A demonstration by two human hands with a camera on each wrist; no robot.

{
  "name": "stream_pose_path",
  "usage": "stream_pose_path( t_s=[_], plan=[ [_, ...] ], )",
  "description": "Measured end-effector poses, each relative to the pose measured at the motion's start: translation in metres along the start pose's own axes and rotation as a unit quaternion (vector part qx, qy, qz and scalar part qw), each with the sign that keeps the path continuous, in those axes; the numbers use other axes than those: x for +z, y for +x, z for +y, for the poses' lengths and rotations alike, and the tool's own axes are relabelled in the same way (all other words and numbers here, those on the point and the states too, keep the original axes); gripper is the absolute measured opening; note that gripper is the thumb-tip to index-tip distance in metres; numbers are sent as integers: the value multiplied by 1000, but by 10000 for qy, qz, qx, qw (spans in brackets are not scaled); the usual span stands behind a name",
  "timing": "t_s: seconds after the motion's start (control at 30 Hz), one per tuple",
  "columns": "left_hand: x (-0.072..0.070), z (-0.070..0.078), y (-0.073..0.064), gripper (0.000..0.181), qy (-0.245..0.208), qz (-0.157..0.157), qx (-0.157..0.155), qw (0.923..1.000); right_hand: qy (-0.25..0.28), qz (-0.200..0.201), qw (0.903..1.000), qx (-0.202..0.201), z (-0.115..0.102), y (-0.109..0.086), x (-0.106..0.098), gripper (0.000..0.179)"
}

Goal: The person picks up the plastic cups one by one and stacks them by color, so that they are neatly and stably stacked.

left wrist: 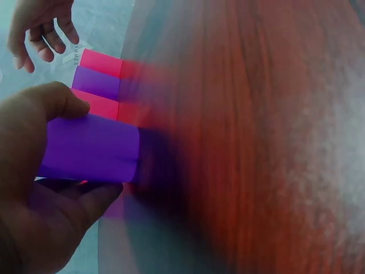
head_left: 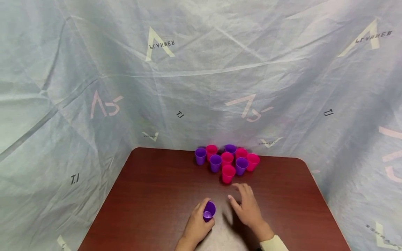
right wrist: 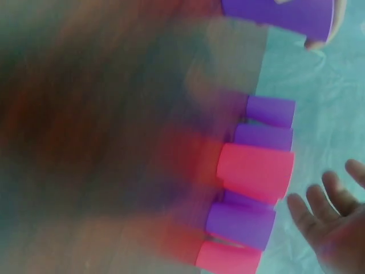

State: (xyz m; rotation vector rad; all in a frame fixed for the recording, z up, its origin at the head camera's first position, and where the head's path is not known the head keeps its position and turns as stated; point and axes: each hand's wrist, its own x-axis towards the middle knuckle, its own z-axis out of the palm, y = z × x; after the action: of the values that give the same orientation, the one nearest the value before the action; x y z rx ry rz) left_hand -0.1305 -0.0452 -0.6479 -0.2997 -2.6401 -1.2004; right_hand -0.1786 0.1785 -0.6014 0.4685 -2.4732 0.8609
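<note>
A purple cup (head_left: 209, 210) is gripped by my left hand (head_left: 197, 223), with the thumb on one side and fingers on the other, near the front of the table. The left wrist view shows this purple cup (left wrist: 94, 149) from its side. My right hand (head_left: 248, 208) is held over the table with its fingers spread, and it holds nothing. Nearest to it is the front pink cup (head_left: 228, 174), slightly apart from its fingertips. In the right wrist view the same pink cup (right wrist: 255, 172) appears beside the right hand (right wrist: 336, 222).
Behind the front pink cup stand several more pink and purple cups, among them a purple cup (head_left: 200, 156) at the left and a pink cup (head_left: 252, 162) at the right. The brown table (head_left: 144, 195) meets a grey printed sheet (head_left: 194, 90) at the back and sides.
</note>
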Motion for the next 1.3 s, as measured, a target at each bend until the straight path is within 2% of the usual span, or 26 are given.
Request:
stream_pose_path(
  t_s=[0.2,0.33,0.53,0.63,0.73,0.87,0.97,1.3],
  plan=[
    [4,3,3,65,130,-36,-226,9997,16,615,9981,-97,24,15,1,62],
    [3,5,5,60,131,12,-206,9997,-8,671,9976,-193,33,23,5,62],
    [0,7,4,51,90,-35,-238,9997,-313,575,9979,-31,49,35,12,64],
    [0,7,4,52,107,-50,-303,9995,-588,413,9974,16,60,43,16,69],
    [-1,8,4,51,102,-16,-339,9994,-979,80,9952,45,71,51,21,74],
    [-2,9,3,50,37,-3,-391,9992,-1566,-607,9857,157,80,61,25,79],
    [-3,10,3,52,32,-29,-427,9991,-1850,-946,9779,219,82,67,27,79],
    [-4,11,2,51,95,16,-397,9992,-2079,-1168,9710,169,83,78,32,69]
  ],
)
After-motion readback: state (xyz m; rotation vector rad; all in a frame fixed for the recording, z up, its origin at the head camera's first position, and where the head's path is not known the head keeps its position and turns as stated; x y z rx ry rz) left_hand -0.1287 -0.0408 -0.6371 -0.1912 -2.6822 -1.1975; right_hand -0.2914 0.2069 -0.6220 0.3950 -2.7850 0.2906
